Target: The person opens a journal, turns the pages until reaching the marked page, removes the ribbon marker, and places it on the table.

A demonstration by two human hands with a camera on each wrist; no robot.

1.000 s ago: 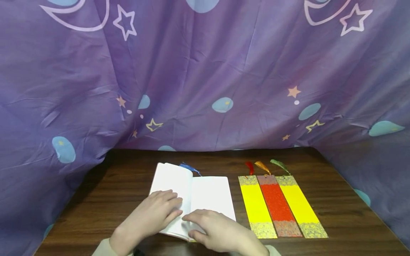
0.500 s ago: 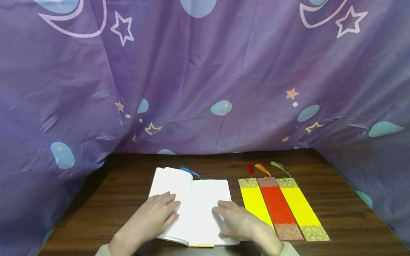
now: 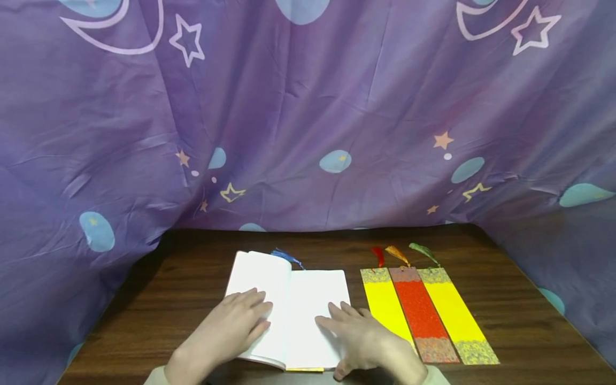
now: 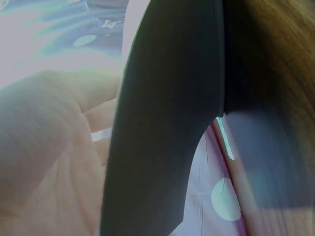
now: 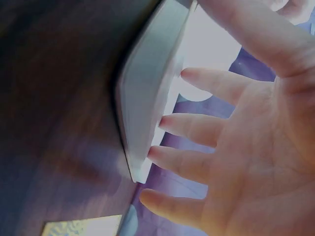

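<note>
An open book (image 3: 315, 294) with blank white pages lies on the table. My left hand (image 3: 228, 326) rests on its left page, fingers straight. In the left wrist view the book's dark underside (image 4: 162, 108) stands beside the palm. My right hand (image 3: 358, 334) lies on the right page with its fingers spread, the thumb down by the lower edge. The right wrist view shows several fingertips touching the page and the thick page block (image 5: 150, 93). A blue tassel (image 3: 287, 258) shows above the book, and a yellow strip (image 3: 305, 369) peeks out below it; the part between is hidden.
Right of the book, three long bookmarks lie side by side: a yellow one (image 3: 382, 305) with a red tassel, a red one (image 3: 420, 307) with an orange tassel, and another yellow one (image 3: 454, 307) with a green tassel. A purple patterned cloth (image 3: 289, 107) hangs behind the table (image 3: 159, 299).
From near the book's centre fold my right hand has moved right across the right page, and its fingers have spread. The left hand stays on the left page.
</note>
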